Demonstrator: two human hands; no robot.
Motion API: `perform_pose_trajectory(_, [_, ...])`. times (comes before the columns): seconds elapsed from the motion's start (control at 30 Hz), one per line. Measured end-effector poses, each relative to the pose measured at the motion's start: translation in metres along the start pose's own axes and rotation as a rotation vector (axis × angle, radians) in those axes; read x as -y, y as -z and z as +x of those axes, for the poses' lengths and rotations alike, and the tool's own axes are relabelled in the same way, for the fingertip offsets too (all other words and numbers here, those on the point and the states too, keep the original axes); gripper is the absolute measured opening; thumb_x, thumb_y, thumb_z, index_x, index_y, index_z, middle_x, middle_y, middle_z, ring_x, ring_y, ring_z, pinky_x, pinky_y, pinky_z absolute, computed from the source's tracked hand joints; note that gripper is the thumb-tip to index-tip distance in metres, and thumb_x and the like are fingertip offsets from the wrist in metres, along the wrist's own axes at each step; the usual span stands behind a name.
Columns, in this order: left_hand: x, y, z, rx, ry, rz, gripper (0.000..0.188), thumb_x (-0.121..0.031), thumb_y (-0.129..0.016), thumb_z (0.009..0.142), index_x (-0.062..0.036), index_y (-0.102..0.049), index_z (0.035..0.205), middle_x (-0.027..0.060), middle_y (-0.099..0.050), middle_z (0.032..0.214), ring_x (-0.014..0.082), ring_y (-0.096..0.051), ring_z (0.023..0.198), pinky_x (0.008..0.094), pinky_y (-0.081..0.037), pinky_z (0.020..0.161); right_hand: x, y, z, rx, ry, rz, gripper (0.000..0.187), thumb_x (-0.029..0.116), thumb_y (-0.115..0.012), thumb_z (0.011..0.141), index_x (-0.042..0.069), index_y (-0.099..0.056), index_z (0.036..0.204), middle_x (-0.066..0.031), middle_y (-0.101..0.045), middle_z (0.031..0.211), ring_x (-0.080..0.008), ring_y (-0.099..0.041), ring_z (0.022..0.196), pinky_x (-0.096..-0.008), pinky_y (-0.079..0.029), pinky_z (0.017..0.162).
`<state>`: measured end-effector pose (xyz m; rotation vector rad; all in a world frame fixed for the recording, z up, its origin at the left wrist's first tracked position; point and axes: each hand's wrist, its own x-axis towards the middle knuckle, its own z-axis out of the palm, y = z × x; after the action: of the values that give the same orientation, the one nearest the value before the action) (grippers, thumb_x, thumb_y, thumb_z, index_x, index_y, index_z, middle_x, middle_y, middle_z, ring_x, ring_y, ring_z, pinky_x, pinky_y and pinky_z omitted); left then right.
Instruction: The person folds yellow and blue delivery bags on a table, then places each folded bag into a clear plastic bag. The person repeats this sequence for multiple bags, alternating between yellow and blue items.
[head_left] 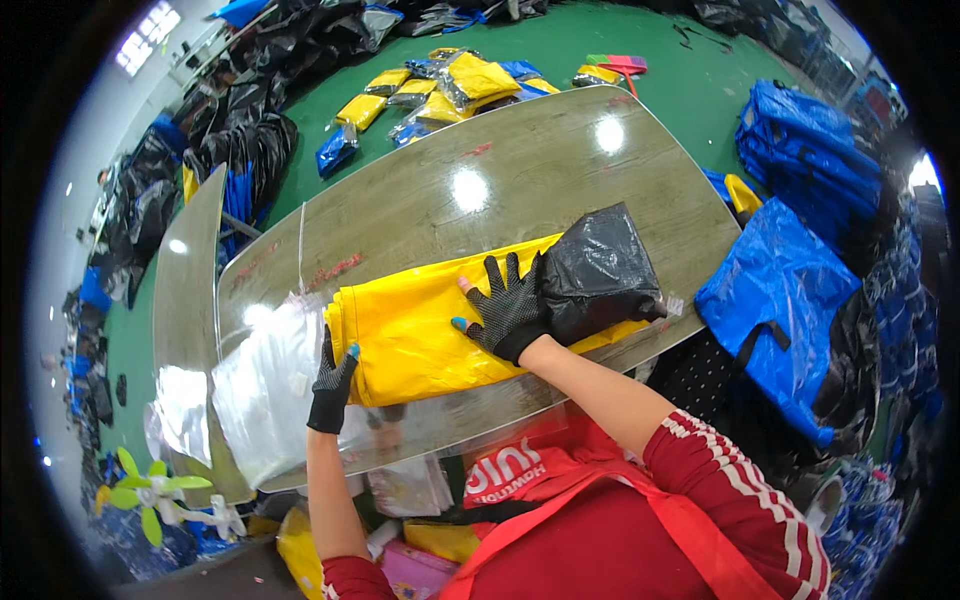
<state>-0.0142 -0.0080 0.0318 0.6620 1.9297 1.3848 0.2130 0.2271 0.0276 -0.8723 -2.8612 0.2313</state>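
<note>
A folded yellow plastic-like sheet [415, 325] lies across the table, with several layers showing at its left fold. A black, shiny folded piece [600, 270] rests on its right end. My right hand [507, 312], in a black dotted glove with some bare fingertips, is spread flat on the yellow sheet, its edge against the black piece. At the sheet's left fold, my left hand [332, 385] in a similar glove touches the edge, fingers stretched upward and thumb apart. Neither hand is closed round anything.
The glossy wood-patterned table [540, 150] carries clear plastic bags [270, 375] at its left. Packed yellow and blue bundles [450, 90] lie on the green floor beyond. Blue bags [785, 290] are heaped at the right, and a green-leaved plant [150, 495] stands at the lower left.
</note>
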Motion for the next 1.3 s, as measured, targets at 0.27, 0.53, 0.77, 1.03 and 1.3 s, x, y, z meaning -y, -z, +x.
perform_pose_trajectory(0.27, [-0.057,0.004,0.007,0.13,0.255,-0.406,0.045,-0.012,-0.065,0.083,0.004,-0.055,0.124,0.0132,-0.066,0.112,0.0274,-0.066,0.097,0.0374,-0.053,0.087,-0.014,0.008,-0.026,-0.358,0.256,0.052,0.052,0.04,-0.057,0.086,0.008,-0.058,0.127,-0.0245,-0.048,0.137,-0.0413,-0.034,0.136,-0.0641,-0.011,0.112])
perform_pose_trajectory(0.53, [-0.185,-0.193,0.013,0.347,-0.199,-0.545,0.028,-0.011,-0.067,0.081,-0.0015,-0.065,0.106,0.0096,-0.069,0.098,0.0209,-0.068,0.087,0.0343,-0.055,0.078,-0.048,0.003,-0.083,-0.42,0.089,0.177,0.038,0.026,-0.048,0.094,0.002,-0.054,0.123,-0.0211,-0.057,0.122,-0.0377,-0.047,0.122,-0.049,-0.031,0.11])
perform_pose_trajectory(0.77, [-0.167,-0.423,0.025,0.15,-0.445,0.424,0.047,-0.031,-0.069,0.078,0.0022,-0.056,0.109,0.0234,-0.066,0.098,0.0376,-0.064,0.092,0.042,-0.051,0.076,-0.054,-0.066,-0.063,-0.112,0.044,1.345,0.051,0.039,-0.028,0.102,0.012,-0.034,0.145,-0.0103,-0.041,0.147,-0.0212,-0.036,0.136,-0.0358,-0.023,0.116])
perform_pose_trajectory(1.03, [-0.154,-0.408,0.021,0.172,-1.227,0.955,0.051,-0.033,-0.058,0.088,-0.009,-0.054,0.133,0.0246,-0.041,0.142,0.0427,-0.028,0.138,0.0598,-0.013,0.112,-0.067,-0.004,-0.151,0.124,0.173,0.12,0.05,0.032,-0.037,0.099,0.009,-0.041,0.143,-0.0161,-0.045,0.142,-0.0273,-0.044,0.132,-0.0401,-0.03,0.113])
perform_pose_trajectory(1.3, [-0.108,-0.378,0.069,0.2,-1.062,0.387,0.047,-0.016,-0.047,0.094,-0.0033,-0.045,0.14,0.021,-0.039,0.148,0.0414,-0.029,0.14,0.0507,-0.016,0.116,-0.162,0.088,-0.125,-0.477,-0.152,0.128,0.075,0.047,-0.058,0.086,0.001,-0.036,0.141,-0.0275,-0.043,0.138,-0.0438,-0.04,0.13,-0.0581,-0.029,0.107])
